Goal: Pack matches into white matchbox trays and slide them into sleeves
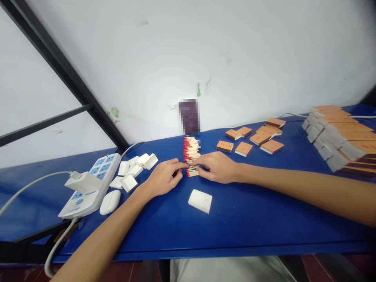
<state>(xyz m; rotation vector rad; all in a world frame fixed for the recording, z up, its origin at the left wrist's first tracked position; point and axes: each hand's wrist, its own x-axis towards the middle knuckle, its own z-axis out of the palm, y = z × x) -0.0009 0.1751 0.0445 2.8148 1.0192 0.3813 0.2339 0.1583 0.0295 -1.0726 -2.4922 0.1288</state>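
Observation:
A row of red-headed matches (192,147) lies on the blue table, heads to the left and pale sticks to the right. At its near end a few matches (192,172) sit slightly apart from the main pile. My left hand (166,176) rests at the head side, index finger stretched to the matches and thumb apart from it. Across from it, my right hand (219,167) has its index finger over the sticks and its thumb by their plain ends, with a gap between. Closer to me lies a white matchbox tray (200,201), seemingly bottom up.
Several white trays (135,170) lie at left, beside a white earphone case (110,202) and a power strip (98,184) with a plugged-in charger. Orange matchboxes (261,136) are scattered at back right. A large matchbox stack (346,137) stands at far right. A blurred dark rectangle (189,116) leans on the wall.

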